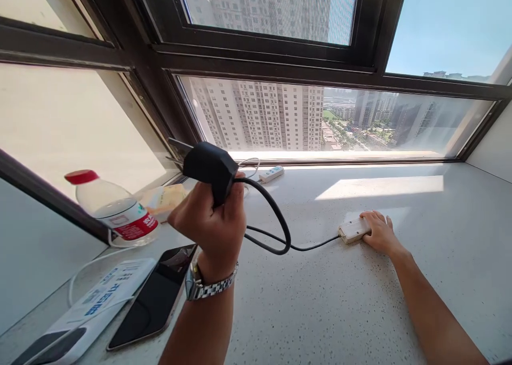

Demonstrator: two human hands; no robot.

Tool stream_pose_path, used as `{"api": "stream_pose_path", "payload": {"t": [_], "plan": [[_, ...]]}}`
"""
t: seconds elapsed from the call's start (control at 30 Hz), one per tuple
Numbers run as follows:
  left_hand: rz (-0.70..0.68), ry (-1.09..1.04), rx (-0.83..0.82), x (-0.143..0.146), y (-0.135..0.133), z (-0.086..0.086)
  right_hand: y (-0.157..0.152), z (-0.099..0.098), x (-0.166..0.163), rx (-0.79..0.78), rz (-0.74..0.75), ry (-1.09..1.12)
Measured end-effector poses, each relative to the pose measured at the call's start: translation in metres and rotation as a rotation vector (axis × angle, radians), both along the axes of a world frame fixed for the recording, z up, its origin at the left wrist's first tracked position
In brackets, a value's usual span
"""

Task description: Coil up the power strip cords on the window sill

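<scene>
My left hand [212, 224] is raised above the sill with a watch on its wrist, fingers wrapped round a black plug [208, 168] with metal prongs pointing left. A black cable [276, 221] loops from the plug down to a small white block [353, 229] lying on the speckled sill [320, 301]. My right hand [380, 232] rests on the sill with its fingers against the right end of that white block, pressing on it.
At the left lie a water bottle [120, 210] with a red cap, a black phone [154, 301], a white device [88, 306] with blue print and a white cord. A white power strip [272, 173] sits by the window frame [280, 66].
</scene>
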State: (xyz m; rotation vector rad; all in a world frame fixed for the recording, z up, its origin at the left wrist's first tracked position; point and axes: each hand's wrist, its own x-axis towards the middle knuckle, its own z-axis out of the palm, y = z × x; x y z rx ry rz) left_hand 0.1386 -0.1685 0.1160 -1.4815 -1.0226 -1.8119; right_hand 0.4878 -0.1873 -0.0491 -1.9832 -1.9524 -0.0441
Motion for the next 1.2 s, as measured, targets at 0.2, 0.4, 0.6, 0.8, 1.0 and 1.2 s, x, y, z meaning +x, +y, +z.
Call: {"api": "stream_pose_path", "payload": {"t": [0.2, 0.4, 0.6, 0.8, 1.0, 1.2], "plan": [[-0.097, 0.095, -0.031, 0.005, 0.001, 0.001, -0.003, 0.006, -0.007, 0.189, 0.109, -0.02], [-0.195, 0.222, -0.023, 0.003, 0.002, -0.003, -0.01, 0.029, -0.028, 0.535, 0.338, -0.033], [-0.334, 0.396, -0.27, 0.001, 0.011, -0.009, -0.018, 0.038, -0.03, 0.885, 0.274, 0.044], [-0.509, 0.584, -0.597, 0.02, 0.015, -0.022, -0.017, 0.034, -0.03, 0.978, 0.189, 0.245], [-0.78, 0.752, -0.751, 0.055, 0.001, -0.034, -0.014, 0.018, -0.038, 0.913, 0.115, 0.437], [-0.986, 0.568, -0.882, 0.077, -0.008, -0.044, -0.014, 0.006, -0.054, 0.821, 0.096, 0.514]]}}
